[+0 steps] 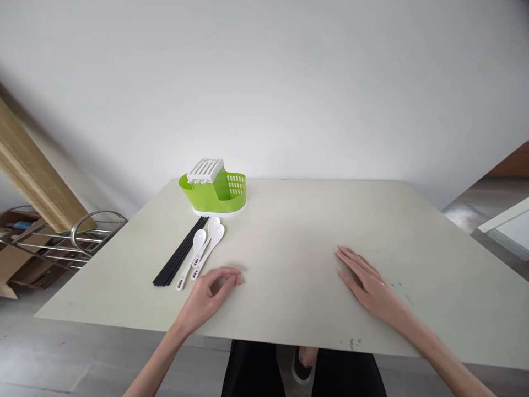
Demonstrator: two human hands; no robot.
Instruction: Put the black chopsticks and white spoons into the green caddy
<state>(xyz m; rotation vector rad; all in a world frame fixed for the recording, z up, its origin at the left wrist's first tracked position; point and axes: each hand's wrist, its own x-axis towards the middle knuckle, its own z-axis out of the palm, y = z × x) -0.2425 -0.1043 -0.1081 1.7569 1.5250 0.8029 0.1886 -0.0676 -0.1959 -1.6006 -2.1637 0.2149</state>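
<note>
My left hand (210, 292) rests near the front of the table, its fingers curled so the thumb meets the fingertips, and I see nothing in it. Just beyond it lie three white spoons (199, 238) with dark marks on their handles. A bundle of black chopsticks (181, 252) lies slantwise to the left of the spoons. Behind them stands a green utensil caddy (202, 197) with a white slotted top (205, 170) and a white base. On the right, my right hand (367, 284) lies flat on the tabletop, fingers extended, touching only the table.
The pale table (297, 231) meets a white wall (289, 82) at its back edge. Left of it are a metal rack (99, 234), cardboard boxes (28, 253) and a leaning wood-coloured board (39, 165). A white-edged object (506, 218) stands off to the right.
</note>
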